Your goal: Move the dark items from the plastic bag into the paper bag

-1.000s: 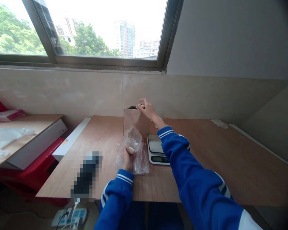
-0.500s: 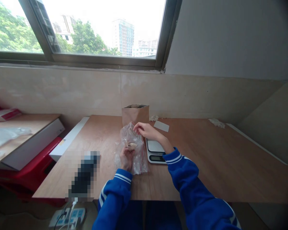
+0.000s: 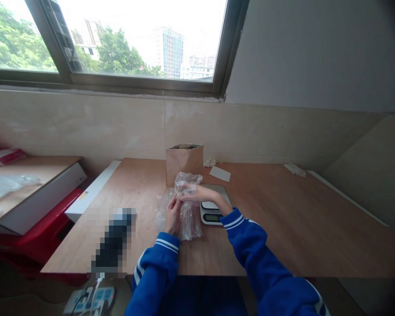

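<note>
Holding a clear plastic zip bag [image 3: 184, 206] upright over the wooden tabletop [image 3: 283, 228], left hand [image 3: 173, 215] closed around its lower part, right hand [image 3: 197, 193] pinching the crumpled top edge between fingertips. Judged as the bag-handling step: mouth being gathered or parted, contents being settled. Next move likely calling for a steady grip low down and a clean two-finger pull or press along the red-striped seal, without crushing what sits inside. Cannot tell what the bag carries; only folds of film and a faint pale shape behind the fingers. Standing just behind, an open brown paper bag [image 3: 184, 160], upright, something pale at its rim, contents otherwise hidden. Sitting just right of the plastic bag, a small digital kitchen scale [image 3: 213, 206], platform bare, partly covered by the right wrist. Lying farther back, a white card [image 3: 220, 174] and crumpled scraps [image 3: 210, 163]. Resting at the left, a blurred-out dark object [image 3: 113, 241].
</note>
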